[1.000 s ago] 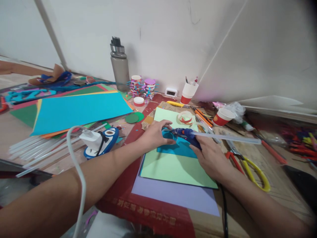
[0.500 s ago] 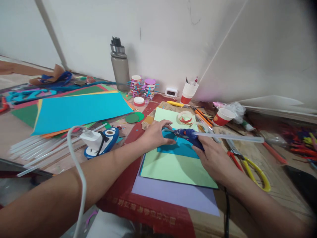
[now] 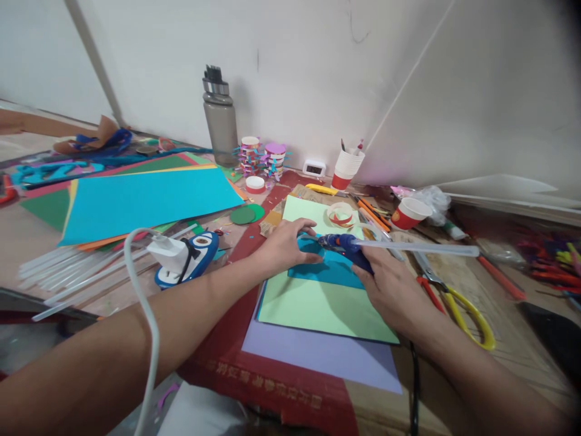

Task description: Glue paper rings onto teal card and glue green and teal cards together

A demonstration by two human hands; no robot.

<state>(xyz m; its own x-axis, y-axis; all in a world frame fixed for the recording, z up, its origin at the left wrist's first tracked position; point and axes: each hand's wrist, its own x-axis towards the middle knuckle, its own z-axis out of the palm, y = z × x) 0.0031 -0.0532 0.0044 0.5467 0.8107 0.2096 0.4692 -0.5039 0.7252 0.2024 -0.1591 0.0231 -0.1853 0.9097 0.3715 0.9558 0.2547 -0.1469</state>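
Plainly, right hand (image 3: 393, 284): its grip is clamped on the handle of a blue glue gun (image 3: 347, 243).
Glue gun: above the blue sheet (image 3: 327, 275), one o'clock from that sheet's middle; the nozzle points to nine o'clock, and a long clear glue stick (image 3: 422, 247) runs from the back toward three.
Left hand (image 3: 288, 245): at ten o'clock of the blue sheet, thumb and forefinger apart with the nozzle reaching toward the gap; the spot is small and soft, so I cannot tell whether they pin anything.
Blue sheet: flat on pale green paper (image 3: 318, 309), with a lilac sheet (image 3: 327, 357) showing beneath at six o'clock.
Scissors (image 3: 467, 312): red and yellow handles, between three and four o'clock, near the right forearm.
Paper cup (image 3: 411, 213): two o'clock, tilted.
Wall side: grey bottle (image 3: 221, 127) at eleven, small white clock (image 3: 314, 168) at twelve, stacked cups (image 3: 348, 166) holding pens just past it.
Power strip (image 3: 190, 263): nine o'clock, blue and white, a white plug (image 3: 167, 251) on it.
Coloured paper (image 3: 149, 203): a fanned stack at ten, bright blue on top.
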